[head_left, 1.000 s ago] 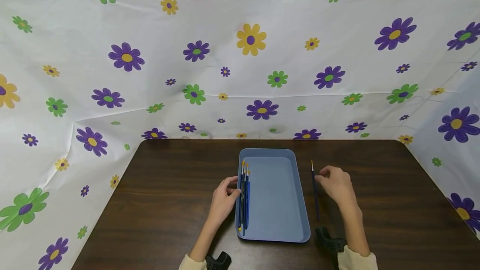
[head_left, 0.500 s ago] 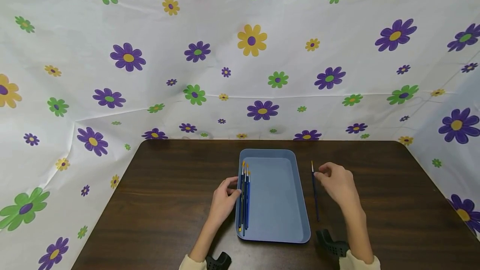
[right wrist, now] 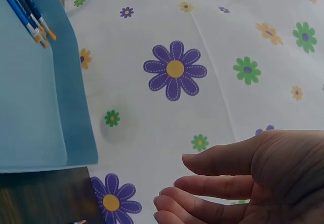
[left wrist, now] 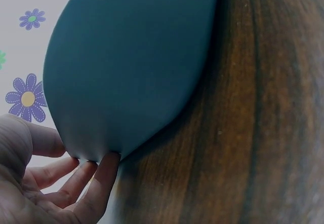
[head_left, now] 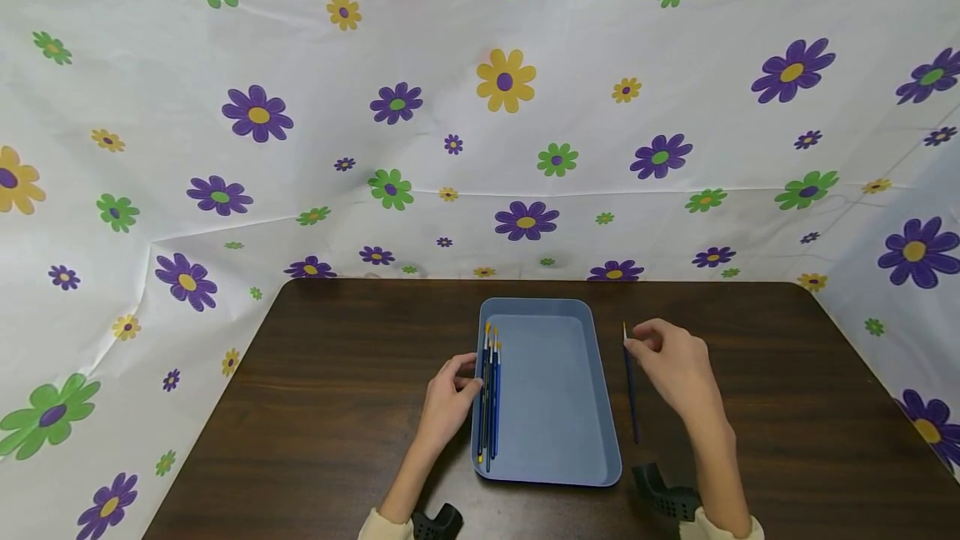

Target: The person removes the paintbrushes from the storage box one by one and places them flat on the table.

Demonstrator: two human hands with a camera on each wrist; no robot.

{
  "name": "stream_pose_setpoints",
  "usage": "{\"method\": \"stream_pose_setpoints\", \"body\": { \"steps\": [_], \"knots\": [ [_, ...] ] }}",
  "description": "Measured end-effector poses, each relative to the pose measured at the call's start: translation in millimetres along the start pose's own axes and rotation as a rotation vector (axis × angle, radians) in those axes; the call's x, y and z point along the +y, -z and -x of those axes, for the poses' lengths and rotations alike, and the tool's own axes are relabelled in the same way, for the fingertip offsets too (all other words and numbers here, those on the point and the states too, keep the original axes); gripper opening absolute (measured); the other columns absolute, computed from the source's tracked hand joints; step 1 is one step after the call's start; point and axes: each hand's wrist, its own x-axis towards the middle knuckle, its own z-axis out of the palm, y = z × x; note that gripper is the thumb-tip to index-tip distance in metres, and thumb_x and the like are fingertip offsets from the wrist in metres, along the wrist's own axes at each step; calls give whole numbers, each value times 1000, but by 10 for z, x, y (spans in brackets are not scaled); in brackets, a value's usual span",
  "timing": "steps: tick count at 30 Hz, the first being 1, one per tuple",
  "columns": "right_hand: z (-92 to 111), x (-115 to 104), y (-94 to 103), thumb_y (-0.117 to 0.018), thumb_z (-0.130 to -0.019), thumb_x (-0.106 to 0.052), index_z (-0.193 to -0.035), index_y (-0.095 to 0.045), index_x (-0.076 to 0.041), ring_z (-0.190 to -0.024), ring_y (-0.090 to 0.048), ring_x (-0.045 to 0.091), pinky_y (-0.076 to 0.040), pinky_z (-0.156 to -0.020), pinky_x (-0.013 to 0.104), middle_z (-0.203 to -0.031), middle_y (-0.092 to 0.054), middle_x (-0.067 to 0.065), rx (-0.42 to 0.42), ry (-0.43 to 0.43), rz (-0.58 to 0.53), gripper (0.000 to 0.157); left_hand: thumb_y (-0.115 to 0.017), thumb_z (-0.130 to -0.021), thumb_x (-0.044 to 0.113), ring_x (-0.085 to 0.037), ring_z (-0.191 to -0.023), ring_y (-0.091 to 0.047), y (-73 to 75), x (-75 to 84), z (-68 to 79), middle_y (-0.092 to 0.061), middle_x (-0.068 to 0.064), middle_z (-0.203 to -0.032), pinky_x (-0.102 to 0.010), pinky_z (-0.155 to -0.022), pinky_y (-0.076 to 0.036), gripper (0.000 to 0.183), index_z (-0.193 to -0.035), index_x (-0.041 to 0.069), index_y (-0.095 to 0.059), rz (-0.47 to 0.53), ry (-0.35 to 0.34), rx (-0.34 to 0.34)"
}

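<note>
A blue-grey tray (head_left: 555, 390) lies on the table with several blue-handled paintbrushes (head_left: 492, 398) along its left side, bristles away from me. My left hand (head_left: 447, 411) pinches the tray's left wall, thumb over the rim. The left wrist view shows its fingertips (left wrist: 109, 160) against the outside of the tray wall (left wrist: 131, 67). Right of the tray, one more paintbrush (head_left: 632, 398) lies on the wood. Over its bristle end hovers my right hand (head_left: 678, 369), fingertips close to the ferrule. In the right wrist view, nothing is between that hand's thumb and fingers (right wrist: 212, 186).
The dark wooden table (head_left: 337, 357) ends at a flowered sheet (head_left: 435, 132) hanging behind and at the sides. Black wrist mounts (head_left: 663, 497) sit at both wrists, below cream sleeves (head_left: 720, 526).
My right hand has shifted slightly away from me and left, its fingertips now overlapping the loose paintbrush near its bristles. The left hand, tray and paintbrushes stay put.
</note>
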Motion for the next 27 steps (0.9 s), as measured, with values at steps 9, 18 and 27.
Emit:
{"method": "stream_pose_setpoints", "body": {
  "steps": [9,18,27],
  "knots": [
    [51,-131,-3,-67,-99,-16,-118,-68,9,-79,-61,27,-47,-65,37,-89,-69,13,0,32,-2,31,-66,-93,2,-25,-91,-68,-2,-7,-7,-68,-19,-119,-41,-78,-55,36,-129,-2,-66,6,-6,-1],
    [88,-215,-42,-67,-100,-15,-119,-68,7,-82,-59,26,-48,-67,38,-91,-66,10,-21,59,-6,29,-66,-93,2,-26,-91,-69,2,-6,-6,-68,-20,-119,-41,-79,-56,35,-129,-2,-66,1,-10,-1],
    [96,-263,-139,-69,-97,-10,-118,-69,6,-79,-61,25,-50,-67,37,-88,-68,9,-7,95,-33,26,-66,-93,3,-25,-90,-68,4,-9,-6,-69,-20,-119,-39,-77,-55,36,-129,-2,-66,-2,-7,0]
  ]
}}
